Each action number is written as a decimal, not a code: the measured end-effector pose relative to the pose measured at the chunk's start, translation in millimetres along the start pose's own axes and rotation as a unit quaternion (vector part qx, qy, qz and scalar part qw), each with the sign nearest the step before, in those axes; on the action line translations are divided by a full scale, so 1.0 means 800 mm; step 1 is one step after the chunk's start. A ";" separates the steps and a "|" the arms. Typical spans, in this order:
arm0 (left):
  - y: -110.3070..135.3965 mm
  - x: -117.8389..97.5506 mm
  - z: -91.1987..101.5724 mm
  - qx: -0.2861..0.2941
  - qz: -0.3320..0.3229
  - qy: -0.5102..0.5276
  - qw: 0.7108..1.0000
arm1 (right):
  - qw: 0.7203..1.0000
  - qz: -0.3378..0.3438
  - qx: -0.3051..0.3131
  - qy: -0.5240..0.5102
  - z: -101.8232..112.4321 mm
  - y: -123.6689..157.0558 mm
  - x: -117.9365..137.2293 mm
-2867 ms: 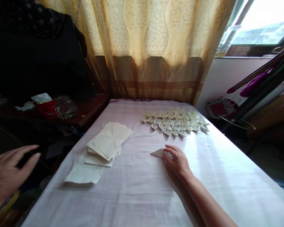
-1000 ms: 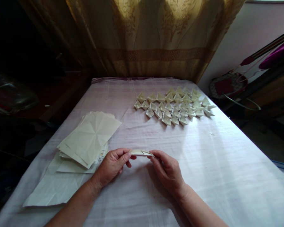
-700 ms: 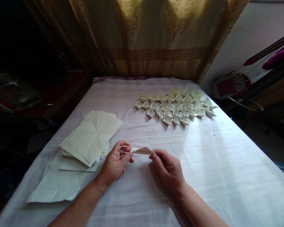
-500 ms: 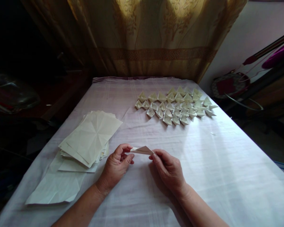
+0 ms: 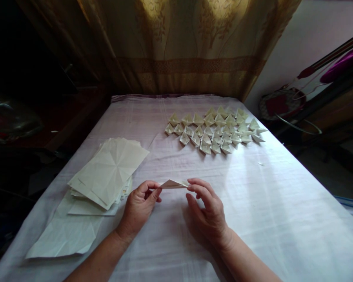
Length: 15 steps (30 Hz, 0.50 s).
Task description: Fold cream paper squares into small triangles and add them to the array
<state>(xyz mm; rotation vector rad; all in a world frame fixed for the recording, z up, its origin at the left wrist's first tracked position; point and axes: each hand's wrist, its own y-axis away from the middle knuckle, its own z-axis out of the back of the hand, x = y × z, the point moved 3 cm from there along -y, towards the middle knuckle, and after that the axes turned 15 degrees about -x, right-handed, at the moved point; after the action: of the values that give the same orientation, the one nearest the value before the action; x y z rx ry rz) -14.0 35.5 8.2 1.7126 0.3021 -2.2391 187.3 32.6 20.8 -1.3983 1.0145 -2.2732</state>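
Observation:
Between my hands, above the table, is a small folded paper boat (image 5: 172,184) with a pointed middle. My left hand (image 5: 142,203) pinches its left tip between thumb and fingers. At the other tip, my right hand (image 5: 207,205) has its thumb and fingers apart, with the fingertips close to or touching the paper. Farther back on the right stand several finished paper boats (image 5: 206,144) in rows. Left of my hands lies a stack of creased paper sheets (image 5: 111,168).
A pale checked cloth (image 5: 176,243) covers the table. One creased sheet (image 5: 63,237) sticks out beneath the stack. A patterned curtain (image 5: 188,66) hangs behind the far edge. To the right are a bag (image 5: 279,103) and a scrap of paper (image 5: 261,163) on the cloth.
My right hand has loosened its pinch and spread its fingers. My left thumb and fingers have closed on the boat's left tip. The view has shifted slightly.

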 end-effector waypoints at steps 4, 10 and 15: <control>0.001 -0.002 0.001 -0.001 -0.024 0.006 1.000 | 1.000 0.006 0.002 0.012 0.001 -0.001 -0.001; 0.003 -0.005 0.001 0.004 -0.090 0.008 0.996 | 1.000 -0.023 -0.006 0.002 0.000 -0.003 -0.001; 0.004 -0.007 0.001 0.001 -0.178 -0.031 0.983 | 0.998 -0.062 0.023 0.001 -0.001 -0.001 -0.013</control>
<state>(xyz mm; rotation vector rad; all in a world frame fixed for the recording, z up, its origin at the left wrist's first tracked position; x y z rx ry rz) -12.2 32.5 14.3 1.6965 0.6363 -2.5340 191.4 39.2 14.2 -1.4777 0.8931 -2.3706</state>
